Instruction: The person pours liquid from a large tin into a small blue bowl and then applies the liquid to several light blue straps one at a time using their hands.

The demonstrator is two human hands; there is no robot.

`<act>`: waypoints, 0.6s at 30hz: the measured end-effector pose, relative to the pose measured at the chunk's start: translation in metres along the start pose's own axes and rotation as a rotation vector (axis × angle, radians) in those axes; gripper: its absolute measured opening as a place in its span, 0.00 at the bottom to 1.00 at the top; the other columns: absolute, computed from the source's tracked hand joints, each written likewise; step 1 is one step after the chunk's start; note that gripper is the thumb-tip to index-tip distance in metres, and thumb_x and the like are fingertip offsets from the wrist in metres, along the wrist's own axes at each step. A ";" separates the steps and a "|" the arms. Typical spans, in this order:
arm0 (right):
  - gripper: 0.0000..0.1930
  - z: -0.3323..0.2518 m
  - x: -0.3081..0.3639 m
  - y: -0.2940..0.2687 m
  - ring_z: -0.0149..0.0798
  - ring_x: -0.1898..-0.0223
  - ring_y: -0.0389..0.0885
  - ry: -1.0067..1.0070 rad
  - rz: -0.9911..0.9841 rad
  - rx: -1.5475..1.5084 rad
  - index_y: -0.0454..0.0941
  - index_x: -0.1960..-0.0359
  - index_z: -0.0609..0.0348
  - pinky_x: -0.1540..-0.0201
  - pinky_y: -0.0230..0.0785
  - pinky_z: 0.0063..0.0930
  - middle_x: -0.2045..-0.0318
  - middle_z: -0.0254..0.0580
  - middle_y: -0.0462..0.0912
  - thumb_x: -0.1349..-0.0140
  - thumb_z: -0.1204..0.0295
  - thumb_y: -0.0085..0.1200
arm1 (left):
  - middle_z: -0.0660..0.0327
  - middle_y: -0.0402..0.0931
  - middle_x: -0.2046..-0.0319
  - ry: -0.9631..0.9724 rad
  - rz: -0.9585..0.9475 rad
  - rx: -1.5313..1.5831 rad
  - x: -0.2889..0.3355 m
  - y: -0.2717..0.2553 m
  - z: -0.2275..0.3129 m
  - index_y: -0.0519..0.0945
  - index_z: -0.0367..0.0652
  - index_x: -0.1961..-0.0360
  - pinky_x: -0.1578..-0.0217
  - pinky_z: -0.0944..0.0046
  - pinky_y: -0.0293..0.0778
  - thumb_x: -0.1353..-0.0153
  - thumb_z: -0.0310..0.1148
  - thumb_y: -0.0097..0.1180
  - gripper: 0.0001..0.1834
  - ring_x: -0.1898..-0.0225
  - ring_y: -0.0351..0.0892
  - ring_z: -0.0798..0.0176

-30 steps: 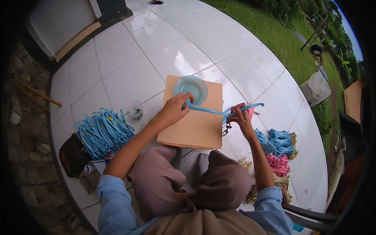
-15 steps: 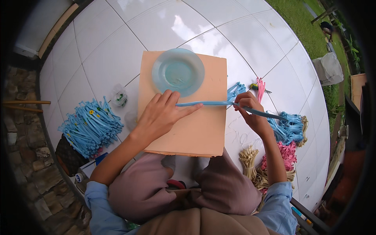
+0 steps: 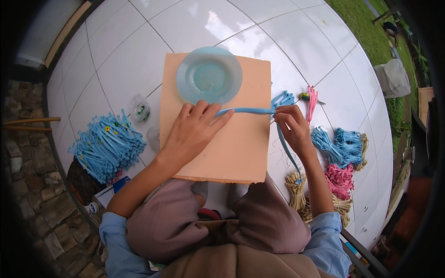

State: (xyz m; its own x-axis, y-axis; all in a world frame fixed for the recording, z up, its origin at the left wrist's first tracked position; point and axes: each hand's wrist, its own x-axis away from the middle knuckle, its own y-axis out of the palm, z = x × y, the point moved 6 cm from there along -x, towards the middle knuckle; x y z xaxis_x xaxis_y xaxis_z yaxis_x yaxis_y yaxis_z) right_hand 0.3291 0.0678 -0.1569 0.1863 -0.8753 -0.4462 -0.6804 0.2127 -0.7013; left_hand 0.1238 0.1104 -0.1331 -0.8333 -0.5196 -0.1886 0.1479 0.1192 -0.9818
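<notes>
A narrow light-blue strap (image 3: 250,110) stretches across a peach-coloured board (image 3: 218,153) on my lap. My left hand (image 3: 197,123) rests over the board with its fingers on the strap's left end, the thumb along its lower side. At the board's right edge, my right hand (image 3: 292,123) pinches the strap between thumb and fingers. Beyond that pinch the strap's loose tail hangs down towards a beige bundle. Above my left hand, a translucent bluish plate (image 3: 185,76) stands on the board, with a few small pale scraps in it.
Blue straps with yellow flowers (image 3: 109,143) are heaped at left, near a clear plastic container (image 3: 140,110). At right lie blue bundles (image 3: 347,146), pink bundles (image 3: 340,180), beige bundles (image 3: 296,194), pink strips (image 3: 313,104) and a screwdriver (image 3: 304,96) on white tiles (image 3: 296,51).
The strap's tail has swung from pointing right to hanging down beside my right hand. Both hands and the strap sit slightly higher in view. Both hands keep their hold.
</notes>
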 end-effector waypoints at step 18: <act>0.14 0.000 -0.014 0.000 0.43 0.68 0.79 -0.036 -0.235 0.081 0.74 0.64 0.57 0.70 0.74 0.32 0.63 0.40 0.75 0.52 0.87 0.52 | 0.55 0.66 0.44 0.084 0.037 0.082 -0.021 0.021 0.031 0.68 0.32 0.44 0.44 0.65 0.65 0.49 0.26 0.47 0.27 0.44 0.64 0.57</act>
State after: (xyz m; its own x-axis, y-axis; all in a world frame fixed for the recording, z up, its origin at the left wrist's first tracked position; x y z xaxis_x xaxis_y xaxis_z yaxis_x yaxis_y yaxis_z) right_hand 0.3268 0.0801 -0.1511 0.3586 -0.8893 -0.2837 -0.5569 0.0401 -0.8296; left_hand 0.1613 0.0974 -0.1505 -0.8676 -0.4430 -0.2258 0.2200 0.0653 -0.9733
